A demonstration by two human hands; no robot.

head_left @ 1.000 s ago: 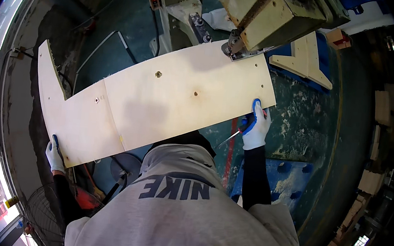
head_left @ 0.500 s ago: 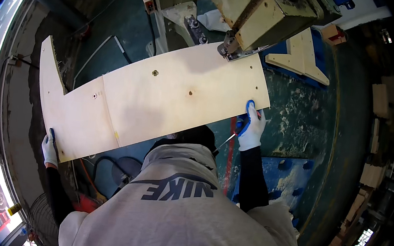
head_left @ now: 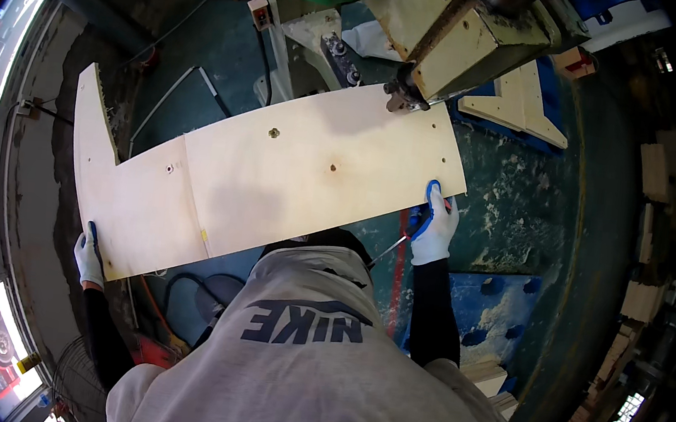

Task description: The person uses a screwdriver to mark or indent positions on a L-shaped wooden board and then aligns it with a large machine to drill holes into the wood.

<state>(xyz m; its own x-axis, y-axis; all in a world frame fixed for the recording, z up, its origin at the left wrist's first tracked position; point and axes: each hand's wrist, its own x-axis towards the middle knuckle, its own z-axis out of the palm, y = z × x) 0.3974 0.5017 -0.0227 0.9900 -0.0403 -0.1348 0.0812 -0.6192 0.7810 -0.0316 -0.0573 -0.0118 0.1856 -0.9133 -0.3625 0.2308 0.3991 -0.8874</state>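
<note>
Holding the plywood panel (head_left: 276,171) at both ends, left hand (head_left: 88,256) and right hand (head_left: 436,226) gripping its edges, we count four holes drilled, the drill head (head_left: 405,98) poised at the far edge

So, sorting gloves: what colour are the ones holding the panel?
White with blue, head view.

Pale smooth matt plywood panel (head_left: 276,171), worn painted metal machine head (head_left: 466,34), grey cloth sweatshirt (head_left: 311,375)

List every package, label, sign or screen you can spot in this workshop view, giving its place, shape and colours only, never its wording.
Printed lettering: across the grey sweatshirt at the bottom, dark blue block letters.
Small tag: lower left by the window, slanted yellow-and-black rectangle.
No packages or screens show.
</note>
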